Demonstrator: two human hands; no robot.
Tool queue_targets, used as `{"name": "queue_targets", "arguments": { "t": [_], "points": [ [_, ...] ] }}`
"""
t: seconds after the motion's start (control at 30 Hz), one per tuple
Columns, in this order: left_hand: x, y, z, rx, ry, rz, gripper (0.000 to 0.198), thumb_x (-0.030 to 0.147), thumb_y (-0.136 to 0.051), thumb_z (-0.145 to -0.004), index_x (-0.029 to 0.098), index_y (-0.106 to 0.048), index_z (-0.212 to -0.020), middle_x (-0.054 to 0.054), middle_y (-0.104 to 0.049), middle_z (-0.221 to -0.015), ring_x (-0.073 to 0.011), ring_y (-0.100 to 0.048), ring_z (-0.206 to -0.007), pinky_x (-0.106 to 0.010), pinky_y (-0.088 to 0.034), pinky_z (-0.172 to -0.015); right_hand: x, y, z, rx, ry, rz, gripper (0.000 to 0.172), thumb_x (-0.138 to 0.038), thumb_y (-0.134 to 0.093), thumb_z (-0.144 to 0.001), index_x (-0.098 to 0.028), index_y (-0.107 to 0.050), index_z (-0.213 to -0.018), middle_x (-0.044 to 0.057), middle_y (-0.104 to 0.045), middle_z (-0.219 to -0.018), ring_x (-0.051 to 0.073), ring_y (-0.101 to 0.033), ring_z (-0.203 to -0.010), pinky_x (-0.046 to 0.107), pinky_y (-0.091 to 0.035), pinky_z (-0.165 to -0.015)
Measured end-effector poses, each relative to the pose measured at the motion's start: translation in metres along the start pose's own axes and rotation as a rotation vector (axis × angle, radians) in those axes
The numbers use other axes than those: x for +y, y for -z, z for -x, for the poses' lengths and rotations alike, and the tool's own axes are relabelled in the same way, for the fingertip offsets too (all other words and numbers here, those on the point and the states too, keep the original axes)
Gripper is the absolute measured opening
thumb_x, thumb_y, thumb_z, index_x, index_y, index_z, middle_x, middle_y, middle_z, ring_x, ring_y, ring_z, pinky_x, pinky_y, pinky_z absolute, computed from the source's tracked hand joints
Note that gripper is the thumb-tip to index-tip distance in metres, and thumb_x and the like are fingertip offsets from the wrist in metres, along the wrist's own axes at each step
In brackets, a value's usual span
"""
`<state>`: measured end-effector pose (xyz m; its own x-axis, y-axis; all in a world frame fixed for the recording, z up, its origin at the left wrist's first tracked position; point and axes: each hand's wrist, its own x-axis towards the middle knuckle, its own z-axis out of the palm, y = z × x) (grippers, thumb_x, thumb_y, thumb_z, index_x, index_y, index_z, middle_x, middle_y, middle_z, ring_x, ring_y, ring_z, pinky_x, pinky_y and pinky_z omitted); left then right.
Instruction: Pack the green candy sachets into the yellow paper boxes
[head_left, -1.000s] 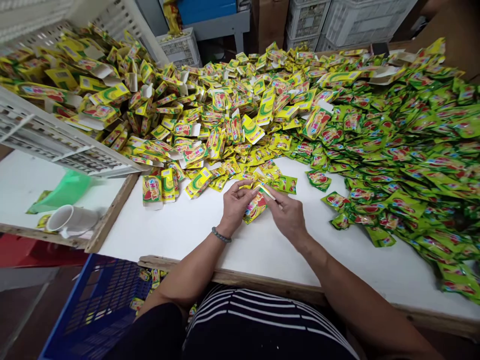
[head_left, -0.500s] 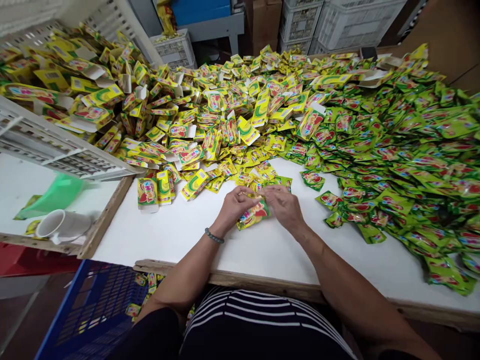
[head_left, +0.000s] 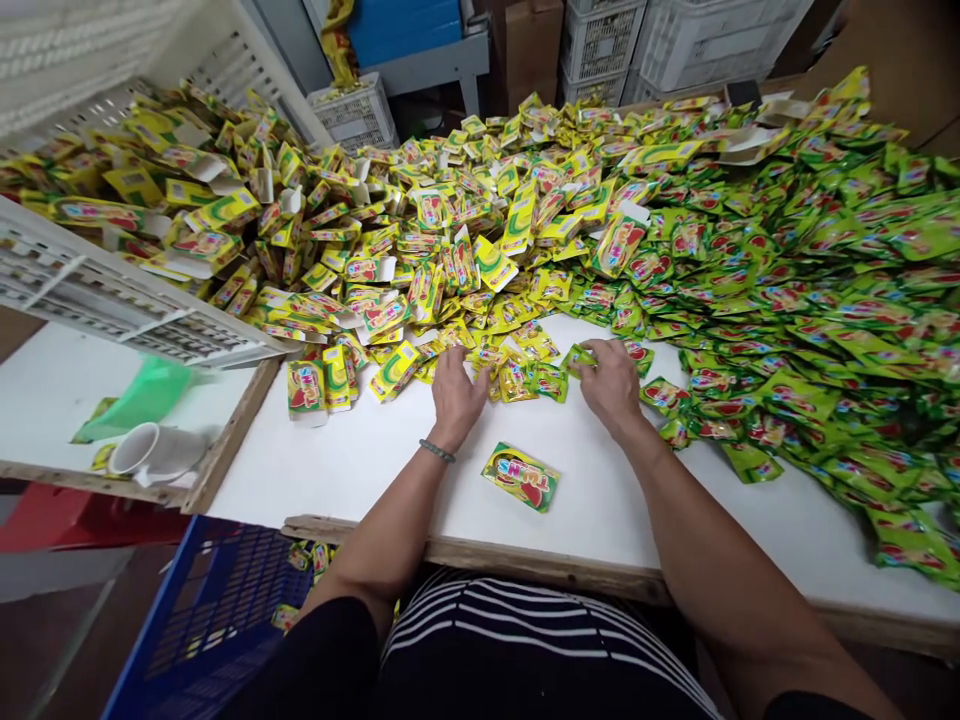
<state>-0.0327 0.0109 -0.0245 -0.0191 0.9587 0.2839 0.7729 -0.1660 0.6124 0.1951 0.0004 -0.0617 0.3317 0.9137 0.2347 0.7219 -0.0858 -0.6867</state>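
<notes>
On table [head_left: 322, 470], R hand [head_left: 611, 385] pinching green pkt [head_left: 576, 356], L hand [head_left: 457, 398] grip unclear, box pile [head_left: 427, 212] just beyond

A packing workshop, by its look — a wood-edged table [head_left: 390, 455] heaped with printed cartons [head_left: 521, 215] and green sachets [head_left: 810, 300]; stacked plastic crates [head_left: 690, 45] behind; a blue crate [head_left: 161, 620] below.

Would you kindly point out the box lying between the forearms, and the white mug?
Box [head_left: 521, 478]: head view, middle of its printed face.
White mug [head_left: 175, 452]: head view, its outer wall.
</notes>
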Motion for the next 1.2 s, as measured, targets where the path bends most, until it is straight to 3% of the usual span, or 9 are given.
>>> {"name": "queue_targets", "arguments": {
  "t": [0.1,0.23,0.43,0.57,0.63,0.73,0.87,1.07,1.2],
  "points": [
    [0.009,-0.004,0.006,-0.035,-0.076,-0.059,0.020,0.039,-0.055,-0.088,0.019,-0.058,-0.091,-0.008,-0.057,-0.087,-0.0224,-0.052,-0.084,-0.034,-0.040,-0.076,-0.007,0.014,0.004,-0.029,0.015,-0.156,0.024,-0.039,-0.059,-0.077,-0.020,-0.067,-0.089,0.008,-0.063,-0.089,0.024,-0.057,-0.080,0.038,-0.047,-0.075],
    [0.016,-0.012,0.010,-0.281,-0.225,-0.161,0.028,0.034,-0.064,-0.083,0.018,-0.060,-0.106,-0.013,-0.058,-0.108,-0.0281,-0.050,-0.100,-0.039,-0.039,-0.086,-0.018,0.014,0.020,-0.424,0.102,-0.315,0.021,-0.040,-0.055,-0.079,-0.024,-0.066,-0.087,0.002,-0.065,-0.074,0.019,-0.057,-0.066,0.031,-0.045,-0.062],
    [0.015,-0.012,0.008,-0.370,-0.222,-0.187,0.025,0.027,-0.074,-0.072,0.017,-0.059,-0.088,-0.013,-0.059,-0.104,-0.0289,-0.049,-0.100,-0.039,-0.040,-0.083,-0.016,0.002,0.024,-0.236,-0.060,-0.164,0.018,-0.039,-0.058,-0.077,-0.027,-0.067,-0.087,0.000,-0.057,-0.056,0.018,-0.051,-0.054,0.028,-0.036,-0.052],
    [0.013,-0.009,0.011,-0.282,0.001,0.100,0.017,0.022,-0.070,-0.073,0.020,-0.053,-0.075,-0.001,-0.056,-0.072,-0.0177,-0.051,-0.071,-0.030,-0.037,-0.065,-0.017,0.008,0.019,-0.314,-0.189,-0.488,0.036,-0.046,-0.071,-0.065,-0.022,-0.066,-0.092,0.000,-0.063,-0.070,0.013,-0.050,-0.053,0.027,-0.039,-0.049],
    [0.013,-0.009,0.014,-0.228,0.189,0.344,0.020,0.026,-0.070,-0.072,0.020,-0.055,-0.083,0.003,-0.055,-0.065,-0.0136,-0.049,-0.061,-0.027,-0.035,-0.061,-0.023,0.010,0.020,-0.341,-0.236,-0.671,0.045,-0.048,-0.075,-0.061,-0.021,-0.064,-0.095,-0.001,-0.064,-0.072,0.011,-0.049,-0.052,0.025,-0.039,-0.049],
    [0.015,-0.010,0.018,-0.229,0.380,0.804,0.050,0.033,-0.078,-0.064,0.021,-0.055,-0.107,0.004,-0.062,-0.069,-0.0125,-0.055,-0.060,-0.026,-0.041,-0.062,-0.037,0.007,0.026,-0.332,-0.300,-0.870,0.051,-0.049,-0.080,-0.055,-0.020,-0.063,-0.092,-0.001,-0.065,-0.074,0.011,-0.053,-0.056,0.024,-0.040,-0.049],
    [0.024,-0.011,0.024,-0.279,0.478,1.154,0.051,0.034,-0.083,-0.057,0.016,-0.061,-0.100,-0.001,-0.068,-0.079,-0.0135,-0.062,-0.069,-0.029,-0.048,-0.071,-0.053,0.002,0.035,-0.364,-0.338,-0.947,0.053,-0.049,-0.084,-0.050,-0.019,-0.063,-0.088,-0.002,-0.066,-0.070,0.013,-0.058,-0.058,0.027,-0.048,-0.055],
    [0.031,-0.008,0.029,-0.225,0.572,1.358,0.049,0.015,-0.079,-0.053,0.020,-0.058,-0.098,0.003,-0.065,-0.084,-0.0106,-0.061,-0.075,-0.027,-0.050,-0.075,-0.057,0.001,0.040,-0.275,-0.374,-0.941,0.052,-0.049,-0.084,-0.052,-0.021,-0.060,-0.088,-0.002,-0.065,-0.066,0.015,-0.061,-0.057,0.031,-0.052,-0.059],
    [0.034,-0.001,0.029,-0.308,0.574,1.396,0.042,0.016,-0.072,-0.058,0.017,-0.061,-0.098,0.000,-0.064,-0.087,-0.0108,-0.060,-0.074,-0.026,-0.049,-0.072,-0.054,-0.004,0.043,-0.283,-0.309,-0.852,0.050,-0.052,-0.080,-0.057,-0.021,-0.060,-0.091,-0.001,-0.065,-0.070,0.014,-0.058,-0.056,0.030,-0.050,-0.056]
  ]
}}
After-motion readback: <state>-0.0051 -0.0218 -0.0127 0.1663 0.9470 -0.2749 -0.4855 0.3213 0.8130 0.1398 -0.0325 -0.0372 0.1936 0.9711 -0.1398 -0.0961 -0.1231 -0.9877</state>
